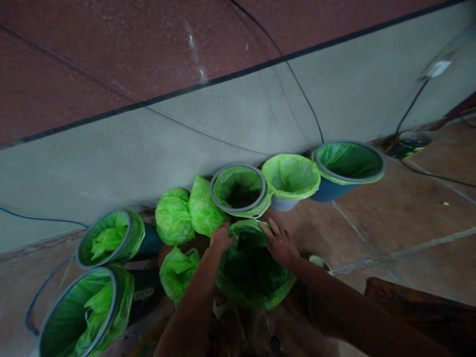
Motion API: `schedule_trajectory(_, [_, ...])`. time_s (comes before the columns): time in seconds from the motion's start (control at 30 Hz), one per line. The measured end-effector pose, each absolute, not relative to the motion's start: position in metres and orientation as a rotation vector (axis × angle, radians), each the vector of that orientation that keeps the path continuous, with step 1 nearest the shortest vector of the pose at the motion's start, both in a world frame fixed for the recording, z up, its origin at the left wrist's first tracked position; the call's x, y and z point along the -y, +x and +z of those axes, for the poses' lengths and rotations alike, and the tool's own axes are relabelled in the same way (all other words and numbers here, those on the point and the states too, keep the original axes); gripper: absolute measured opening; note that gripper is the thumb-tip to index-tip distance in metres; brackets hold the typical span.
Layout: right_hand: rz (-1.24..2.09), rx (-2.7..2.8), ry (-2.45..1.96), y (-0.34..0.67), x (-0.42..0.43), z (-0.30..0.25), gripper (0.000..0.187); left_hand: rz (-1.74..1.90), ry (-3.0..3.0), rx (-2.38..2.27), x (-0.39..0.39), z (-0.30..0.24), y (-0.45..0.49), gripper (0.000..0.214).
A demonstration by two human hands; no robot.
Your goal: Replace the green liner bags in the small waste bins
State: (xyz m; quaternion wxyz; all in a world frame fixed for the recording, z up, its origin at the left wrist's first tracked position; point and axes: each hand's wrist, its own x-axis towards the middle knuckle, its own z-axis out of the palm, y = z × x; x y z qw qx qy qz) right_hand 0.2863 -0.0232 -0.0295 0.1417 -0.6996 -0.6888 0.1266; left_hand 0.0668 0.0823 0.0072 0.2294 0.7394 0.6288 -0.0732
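Both my hands reach down to an open green plastic bag (253,270) on the floor in front of me. My left hand (221,238) is closed on the bag's rim at its far left side. My right hand (280,244) grips the rim at the far right, fingers partly stretched over the edge. The bag's mouth gapes dark between the two hands. Just beyond it stands a small bin lined with green plastic (238,190).
More lined bins stand along the grey wall: two (107,239) (80,310) at the left, a pale one (290,181) and a blue one (349,166) at the right. Tied green bags (174,218) (177,271) lie between them. Cables (305,99) run along the wall and floor.
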Motion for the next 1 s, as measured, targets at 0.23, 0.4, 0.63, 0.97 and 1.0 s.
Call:
schedule_trajectory(0.23, [0.650,1.496,-1.879,0.300,-0.021,-0.013,0.039,0.156,1.922,-1.644,-0.099,0.014,0.084,0.033])
schedule_trajectory(0.4, [0.784,1.662,-1.903,0.291,-0.039,-0.016,0.028,0.114,2.020,-1.579,-0.096,0.006,0.102,0.029])
schedule_trajectory(0.63, [0.840,1.871,-1.979,0.290,-0.033,-0.032,0.027,-0.080,2.198,-1.631,-0.091,-0.001,0.097,0.027])
schedule_trajectory(0.97, [0.786,1.636,-2.002,0.291,-0.023,-0.031,0.043,-0.091,2.138,-1.796,-0.076,0.023,0.089,0.064])
schedule_trajectory(1.0, [0.771,1.515,-1.961,0.297,-0.018,-0.031,0.047,-0.049,2.110,-1.835,-0.072,0.027,0.083,0.067])
